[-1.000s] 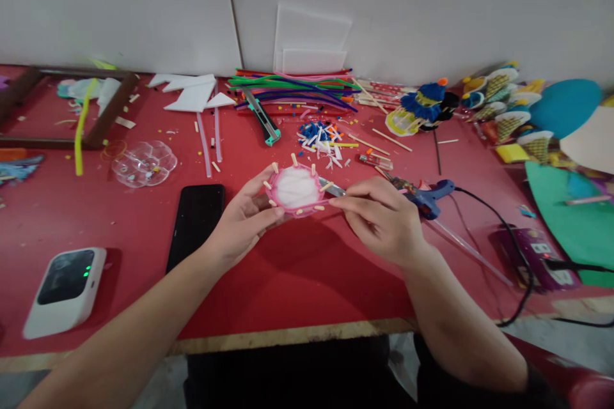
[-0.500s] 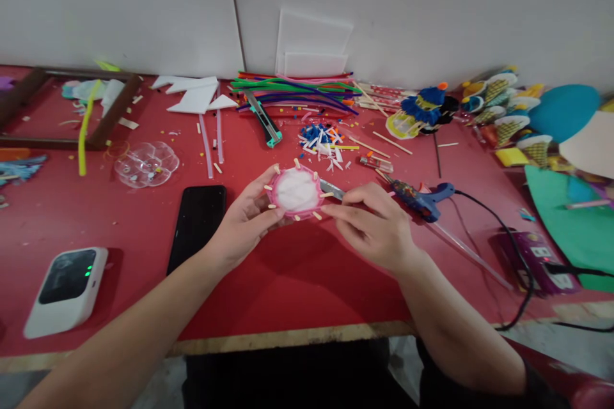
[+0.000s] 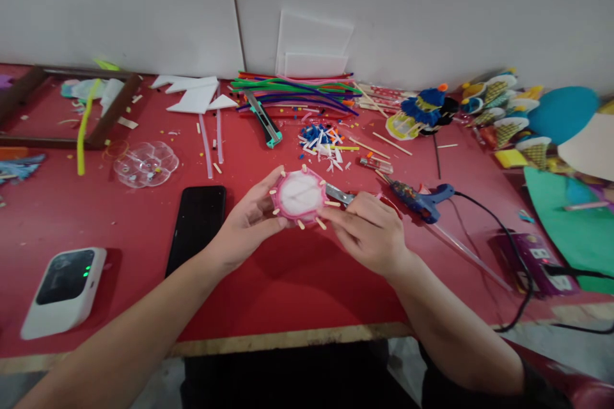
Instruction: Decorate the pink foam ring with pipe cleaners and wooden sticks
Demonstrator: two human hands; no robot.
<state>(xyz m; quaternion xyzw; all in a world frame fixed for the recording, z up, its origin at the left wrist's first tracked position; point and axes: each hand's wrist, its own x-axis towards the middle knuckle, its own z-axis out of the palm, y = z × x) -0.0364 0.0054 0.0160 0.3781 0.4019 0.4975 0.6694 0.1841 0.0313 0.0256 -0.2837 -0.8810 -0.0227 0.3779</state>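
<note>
A small rounded piece with a pink rim, white fluffy middle and short wooden pegs standing out around it [image 3: 301, 196] is held up above the table. My left hand [image 3: 254, 214] grips its left side between thumb and fingers. On the right, my right hand [image 3: 371, 230] has its fingers curled, with the fingertips pinching at the lower right rim near a peg. Behind these fingers shows the metal blade of scissors [image 3: 338, 195], with a bit of red handle past the knuckles. Whether the scissors lie on the table or touch the hand, I cannot tell.
A black phone [image 3: 196, 223] and a white device [image 3: 64, 294] lie left on the red table [image 3: 288, 307]. A cutter [image 3: 263, 118], cut scraps [image 3: 321, 140] and pipe cleaners [image 3: 292, 89] lie behind. Rightward are a corded glue gun [image 3: 422, 200] and a purple power box [image 3: 527, 259].
The pink-rimmed piece has moved slightly right and down and has turned a little in my hands. My right hand has shifted slightly, and more of the scissors shows.
</note>
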